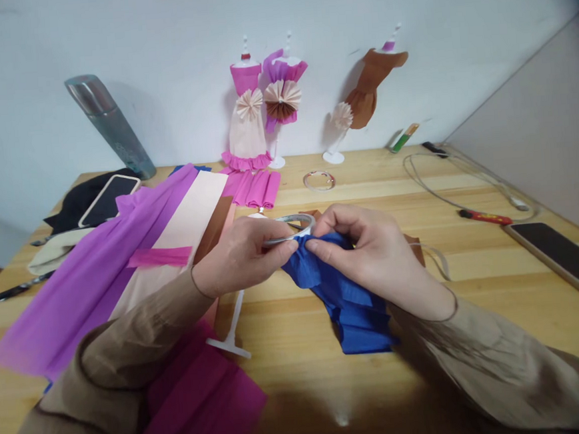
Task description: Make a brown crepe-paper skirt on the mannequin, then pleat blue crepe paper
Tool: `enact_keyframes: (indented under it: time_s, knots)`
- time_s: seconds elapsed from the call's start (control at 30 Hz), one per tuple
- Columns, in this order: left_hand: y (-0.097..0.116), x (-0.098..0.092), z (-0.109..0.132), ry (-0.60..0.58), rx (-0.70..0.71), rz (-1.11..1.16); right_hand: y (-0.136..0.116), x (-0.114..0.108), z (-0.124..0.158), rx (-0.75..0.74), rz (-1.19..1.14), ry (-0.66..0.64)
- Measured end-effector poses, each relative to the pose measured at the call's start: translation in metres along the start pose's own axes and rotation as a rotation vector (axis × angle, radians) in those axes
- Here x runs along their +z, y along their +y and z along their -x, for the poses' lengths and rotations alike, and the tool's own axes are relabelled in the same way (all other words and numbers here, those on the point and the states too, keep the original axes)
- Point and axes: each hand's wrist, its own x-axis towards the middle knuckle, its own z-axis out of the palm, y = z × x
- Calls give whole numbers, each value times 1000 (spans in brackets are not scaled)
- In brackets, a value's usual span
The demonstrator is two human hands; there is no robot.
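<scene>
My left hand [245,254] is closed around a narrow roll of tape [311,224], and its thumb presses by the top edge of a strip of blue crepe paper [354,302]. Fingers and thumb of my right hand [372,247] pinch that same gathered edge, just right of the roll. From there the pleated blue paper hangs down towards the table. Below my left hand shows a white stand [235,321] with a flat foot; its upper part is hidden behind the hand.
Purple crepe paper [93,266] and magenta paper [203,397] cover the left side. Small dressed mannequins, one in pink and cream [247,123] and one in brown [371,80], stand at the wall. A bottle [117,133], a phone [564,262] and a red-handled tool [484,216] lie around.
</scene>
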Motion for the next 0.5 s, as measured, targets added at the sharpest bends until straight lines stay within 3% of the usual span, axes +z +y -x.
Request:
enact_keyframes:
  time_s: [0.5]
  knots:
    - [0,1,0,11,87,-54,1,1,-2,31,-83,-32]
